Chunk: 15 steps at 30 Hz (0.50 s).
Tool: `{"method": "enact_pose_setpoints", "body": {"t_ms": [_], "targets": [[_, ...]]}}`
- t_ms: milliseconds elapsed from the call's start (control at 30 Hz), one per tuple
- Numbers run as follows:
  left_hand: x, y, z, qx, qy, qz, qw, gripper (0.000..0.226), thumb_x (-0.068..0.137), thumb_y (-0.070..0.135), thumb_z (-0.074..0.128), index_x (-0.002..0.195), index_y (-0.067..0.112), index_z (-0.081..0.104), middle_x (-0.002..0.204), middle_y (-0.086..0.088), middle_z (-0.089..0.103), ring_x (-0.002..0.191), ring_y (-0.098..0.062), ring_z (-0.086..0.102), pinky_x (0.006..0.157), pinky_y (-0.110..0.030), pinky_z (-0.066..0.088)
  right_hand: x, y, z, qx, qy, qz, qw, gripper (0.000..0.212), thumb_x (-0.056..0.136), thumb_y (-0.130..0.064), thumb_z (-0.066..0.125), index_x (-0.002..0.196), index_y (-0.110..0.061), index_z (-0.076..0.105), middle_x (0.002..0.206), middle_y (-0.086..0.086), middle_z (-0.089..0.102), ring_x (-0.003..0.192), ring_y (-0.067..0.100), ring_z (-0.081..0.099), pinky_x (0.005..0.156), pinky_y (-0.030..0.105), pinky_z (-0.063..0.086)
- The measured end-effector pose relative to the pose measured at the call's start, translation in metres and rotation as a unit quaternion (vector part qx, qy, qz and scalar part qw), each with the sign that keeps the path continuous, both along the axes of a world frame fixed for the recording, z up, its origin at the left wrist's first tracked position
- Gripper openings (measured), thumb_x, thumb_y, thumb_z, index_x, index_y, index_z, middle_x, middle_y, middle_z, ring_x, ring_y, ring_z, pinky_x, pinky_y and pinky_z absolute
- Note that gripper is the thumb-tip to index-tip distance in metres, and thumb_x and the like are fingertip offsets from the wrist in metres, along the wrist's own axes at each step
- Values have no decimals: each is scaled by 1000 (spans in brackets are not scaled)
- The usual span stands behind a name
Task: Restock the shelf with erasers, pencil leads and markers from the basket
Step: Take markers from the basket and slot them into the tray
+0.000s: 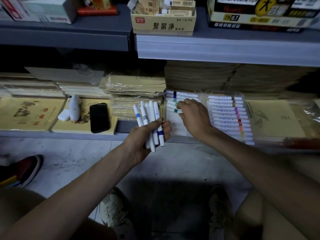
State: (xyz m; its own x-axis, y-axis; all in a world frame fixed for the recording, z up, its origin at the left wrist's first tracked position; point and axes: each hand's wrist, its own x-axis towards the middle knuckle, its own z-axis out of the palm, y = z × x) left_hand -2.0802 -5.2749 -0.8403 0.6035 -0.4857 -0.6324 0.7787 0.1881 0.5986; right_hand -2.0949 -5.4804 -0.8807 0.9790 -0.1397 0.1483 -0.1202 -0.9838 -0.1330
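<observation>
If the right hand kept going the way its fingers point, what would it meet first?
Probably the green-banded markers in the clear tray; the right hand already has its fingertips about level with them, though contact is unclear.

Black phone [99, 117] on yellow pad [59, 126]

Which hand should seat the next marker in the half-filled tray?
Right. The right hand is at the tray, pinching a green-banded marker; the left hand is full, gripping the marker bundle.

Dim light. Grey metal shelving [225, 47], 2 tiers visible; scuffed pale tile floor [69, 158].
</observation>
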Motion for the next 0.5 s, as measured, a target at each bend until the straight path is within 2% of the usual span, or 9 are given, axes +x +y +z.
{"method": "enact_pose_setpoints", "body": {"t_ms": [67,100,167,233,267,333,400,500], "targets": [[0,1,-1,-5,-1,3,1000,26,99,13,64,119,-3,68,103,-16,76,85,-23,77,75,-35,65,0,1,-1,-3,6,-4,1000,21,86,-11,73,106,-14,69,103,6,68,99,30,61,83,39,48],[0,2,-1,-11,0,3,1000,24,99,13,64,117,-2,68,100,-15,76,84,-23,76,76,-36,65,0,3,1,25,-1,-19,1000,21,86,-15,75,106,-15,69,103,5,68,98,28,61,83,38,47],[-1,2,0,-22,3,0,1000,26,100,13,62,121,-1,67,100,-14,76,87,-22,75,80,-37,65,-1,12,14,146,-35,-96,984,17,89,-27,75,103,-18,72,100,2,68,92,21,62,76,33,47],[-2,2,1,-27,2,-15,1000,27,101,13,61,123,-1,66,106,-16,75,92,-25,74,82,-38,63,-5,25,37,322,-15,-159,933,22,91,-38,71,95,-16,76,91,1,73,82,14,66,71,31,50],[-3,1,1,-26,-1,-27,999,26,101,12,61,122,-1,66,111,-18,74,94,-27,73,82,-39,63,-10,30,49,413,18,-165,896,27,91,-40,71,92,-13,77,88,5,75,78,14,68,69,31,52],[-6,-1,3,-19,-6,-53,998,28,100,10,61,124,-5,66,119,-23,73,98,-32,73,84,-42,64,-24,37,67,552,98,-156,814,23,90,-33,75,92,-11,79,85,9,77,73,13,69,63,26,53],[-10,-4,4,-13,-8,-80,997,32,101,11,62,127,-7,65,124,-26,71,105,-35,72,89,-44,62,-36,39,73,607,130,-149,769,16,89,-24,78,94,-10,79,82,11,75,74,16,69,67,27,55],[-11,-5,5,-22,12,-94,995,31,102,15,59,128,-2,65,125,-22,71,108,-34,71,95,-45,59,-39,34,75,652,106,-183,728,22,94,-17,72,106,1,73,92,17,76,80,27,73,79,34,61]]}}
